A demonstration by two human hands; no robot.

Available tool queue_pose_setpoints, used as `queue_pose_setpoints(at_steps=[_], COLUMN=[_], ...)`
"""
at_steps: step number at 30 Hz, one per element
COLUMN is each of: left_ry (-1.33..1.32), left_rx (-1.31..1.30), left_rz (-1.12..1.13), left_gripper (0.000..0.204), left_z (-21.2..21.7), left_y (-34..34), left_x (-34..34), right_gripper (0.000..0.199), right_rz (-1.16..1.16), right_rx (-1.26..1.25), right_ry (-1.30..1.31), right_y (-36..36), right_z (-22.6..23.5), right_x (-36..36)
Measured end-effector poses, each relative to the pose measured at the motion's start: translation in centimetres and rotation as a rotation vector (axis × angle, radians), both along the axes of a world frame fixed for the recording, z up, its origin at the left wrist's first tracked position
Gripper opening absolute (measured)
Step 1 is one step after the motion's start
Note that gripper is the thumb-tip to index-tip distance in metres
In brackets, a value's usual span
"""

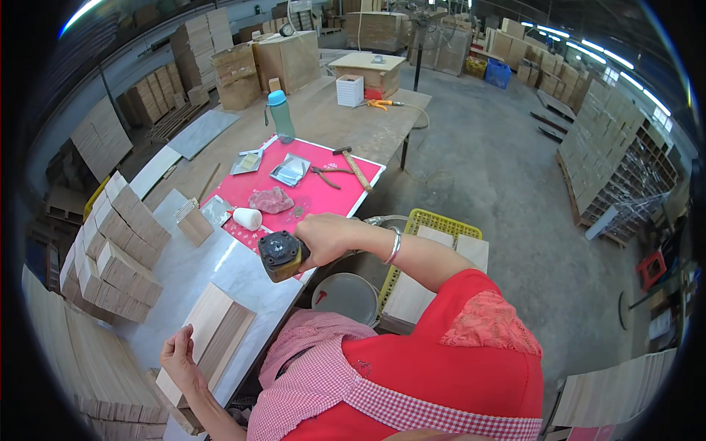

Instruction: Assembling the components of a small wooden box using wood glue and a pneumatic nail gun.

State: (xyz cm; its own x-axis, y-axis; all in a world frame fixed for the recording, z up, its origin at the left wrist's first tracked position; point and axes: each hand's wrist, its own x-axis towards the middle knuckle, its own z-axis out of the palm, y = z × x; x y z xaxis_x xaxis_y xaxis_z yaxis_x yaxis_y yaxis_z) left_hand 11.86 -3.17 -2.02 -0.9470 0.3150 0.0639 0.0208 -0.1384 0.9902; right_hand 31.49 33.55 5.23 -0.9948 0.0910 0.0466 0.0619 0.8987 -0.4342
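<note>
- The wooden piece (220, 323) lies on the marbled tabletop (176, 268) at the lower left, its long side slanting toward the person, with the stacked wooden blocks (121, 242) farther to the left
- The left hand (182, 356) is over the near part of this piece, fingers curled and tips drawn toward the thumb; I cannot tell whether they pinch something small or touch the wood
- The right hand (323, 239) has its fingers wrapped around the black-and-yellow power tool (283, 256), above the table's near edge beside the pink sheet (316, 204); the fingers' far side is hidden
- The wooden piece looks stiff and fairly light, its bare, pale faces probably dry enough to give good grip, though the smooth tabletop under it may let it slide when pushed
- Its corners and thin edges would likely dent or splinter sooner than the flat faces, so it is best taken by the two long sides, palm flat against the wood
- The power tool seems dense and top-heavy, its blocky head outweighing the grip, so a full fist close under the head should steady it best
- A pale hose (390, 218) runs just beyond the right wrist; whether it joins the tool is hidden, but if so, it could tug on the grip
</note>
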Motion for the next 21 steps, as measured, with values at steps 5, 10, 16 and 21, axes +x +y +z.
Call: queue_pose_setpoints(at_steps=[5,10,16,21], left_ry=[-0.042,-0.084,-0.035,0.058], left_rx=[0.044,0.086,-0.004,-0.174], left_rz=[0.001,-0.022,-0.008,-0.023], left_gripper=[0.013,0.017,0.020,0.023], left_z=[-0.9,-1.3,-1.6,-0.2], left_y=[-0.8,-0.5,-0.5,0.1], left_x=[0.1,-0.1,-1.0,-1.8], right_gripper=[0.041,0.040,0.038,0.036], right_rz=[0.010,0.015,0.046,0.086], right_rx=[-0.007,-0.012,0.013,0.036], right_ry=[-0.023,-0.078,-0.135,-0.153], right_y=[0.1,0.2,0.2,-0.1], right_z=[-0.1,-0.4,-0.9,-0.8], right_x=[-0.5,-2.1,-5.3,-8.4])
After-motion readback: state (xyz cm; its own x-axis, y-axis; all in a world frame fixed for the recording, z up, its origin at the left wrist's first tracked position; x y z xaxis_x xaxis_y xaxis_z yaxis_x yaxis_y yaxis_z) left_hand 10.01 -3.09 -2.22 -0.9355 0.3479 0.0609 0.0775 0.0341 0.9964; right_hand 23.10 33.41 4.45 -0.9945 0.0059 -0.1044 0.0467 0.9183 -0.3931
